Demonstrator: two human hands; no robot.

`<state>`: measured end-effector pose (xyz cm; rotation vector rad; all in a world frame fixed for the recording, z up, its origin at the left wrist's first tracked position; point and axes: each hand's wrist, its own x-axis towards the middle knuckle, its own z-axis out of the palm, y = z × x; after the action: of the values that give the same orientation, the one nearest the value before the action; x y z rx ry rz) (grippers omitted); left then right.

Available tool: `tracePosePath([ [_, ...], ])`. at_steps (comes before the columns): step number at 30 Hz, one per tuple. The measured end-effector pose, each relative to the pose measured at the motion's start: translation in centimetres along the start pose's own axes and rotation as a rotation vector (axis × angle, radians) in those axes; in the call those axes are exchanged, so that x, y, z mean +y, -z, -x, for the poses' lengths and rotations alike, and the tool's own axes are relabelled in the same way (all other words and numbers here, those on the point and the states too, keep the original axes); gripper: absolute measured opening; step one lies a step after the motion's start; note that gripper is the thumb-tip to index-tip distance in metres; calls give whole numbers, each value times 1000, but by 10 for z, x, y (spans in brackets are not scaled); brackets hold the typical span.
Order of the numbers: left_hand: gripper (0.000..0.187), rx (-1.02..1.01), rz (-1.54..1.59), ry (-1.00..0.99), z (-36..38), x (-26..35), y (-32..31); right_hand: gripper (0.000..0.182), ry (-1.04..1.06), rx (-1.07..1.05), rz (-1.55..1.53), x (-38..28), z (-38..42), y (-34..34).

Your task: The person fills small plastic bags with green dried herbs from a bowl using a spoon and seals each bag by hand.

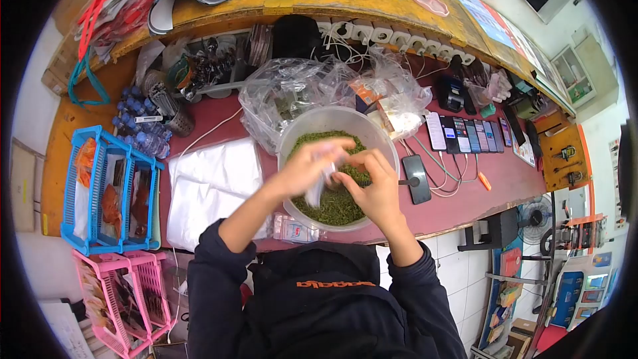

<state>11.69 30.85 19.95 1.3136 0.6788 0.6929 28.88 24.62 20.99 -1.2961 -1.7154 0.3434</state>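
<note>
A round translucent tub [290,138] holds chopped green leafy material [330,205]. Over its left half is my left hand [311,166], blurred, its fingers closed on a small clear plastic bag [315,192] that hangs down above the leaves. My right hand [373,183] is over the tub's right side, thumb and forefinger curved toward the bag with a gap between them. Whether the right fingertips touch the bag is blurred.
White plastic sheets [216,186] lie left of the tub, beside blue baskets [100,193]. Crumpled clear bags [272,93] lie behind it. A black phone [417,179] and a row of phones [473,136] are on the right. A small packet [292,229] is near the front edge.
</note>
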Motion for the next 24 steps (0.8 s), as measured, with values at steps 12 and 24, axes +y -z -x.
tracePosePath([
  [12, 45, -114, 152, 25, 23, -15, -21, 13, 161, -120, 101, 0, 1, 5],
  [24, 13, 236, -539, -376, 43, 0, -32, 16, -396, -269, -595, -1, 19, 10],
])
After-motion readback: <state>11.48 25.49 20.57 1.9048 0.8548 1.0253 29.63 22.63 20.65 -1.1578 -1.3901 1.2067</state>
